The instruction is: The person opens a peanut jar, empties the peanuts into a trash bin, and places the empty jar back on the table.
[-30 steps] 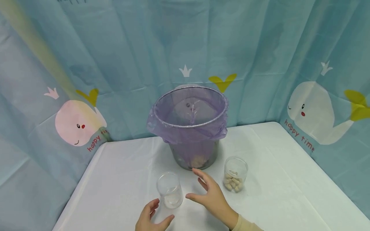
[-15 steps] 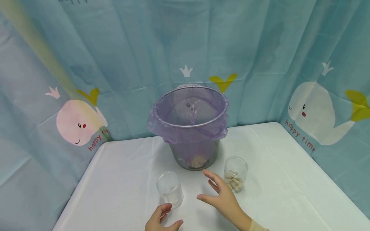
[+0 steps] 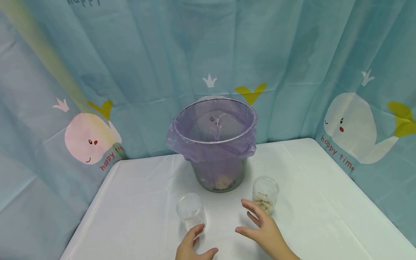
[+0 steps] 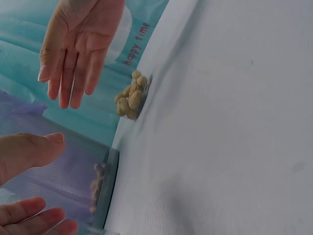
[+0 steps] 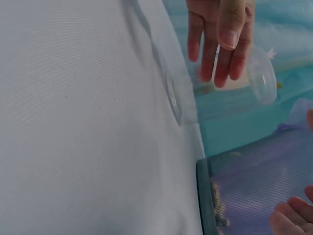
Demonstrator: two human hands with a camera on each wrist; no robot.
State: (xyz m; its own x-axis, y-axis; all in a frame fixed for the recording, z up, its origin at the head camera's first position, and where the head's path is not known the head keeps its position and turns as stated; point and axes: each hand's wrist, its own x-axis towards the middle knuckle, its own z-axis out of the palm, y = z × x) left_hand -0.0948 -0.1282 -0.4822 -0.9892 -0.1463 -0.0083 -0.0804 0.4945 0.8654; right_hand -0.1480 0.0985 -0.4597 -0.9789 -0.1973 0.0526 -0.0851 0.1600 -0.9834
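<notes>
A clear, empty-looking jar [image 3: 190, 209] stands upright on the table. My left hand [image 3: 193, 247] is just in front of it, fingers spread and relaxed, its fingertips overlapping the jar's base in the head view. To the right is a second clear jar [image 3: 269, 187], partly filled with what look like unshelled peanuts [image 4: 131, 98]. Near that jar's front left side, my right hand [image 3: 268, 234] hovers with thumb and fingers apart, holding nothing. It covers part of the jar's lower side in the head view.
Behind the jars stands a mesh wastebasket [image 3: 240, 173] lined with a purple plastic bag [image 3: 211, 153]. Beige bits [image 5: 218, 205] show through its side near the bottom. A white cloth [image 3: 136, 216] covers the table. Blue printed curtains [image 3: 146, 72] hang at the back and both sides.
Both hands have moved to the right. My right hand has come closer to the peanut jar, and my left has passed in front of the empty jar. Neither jar has moved.
</notes>
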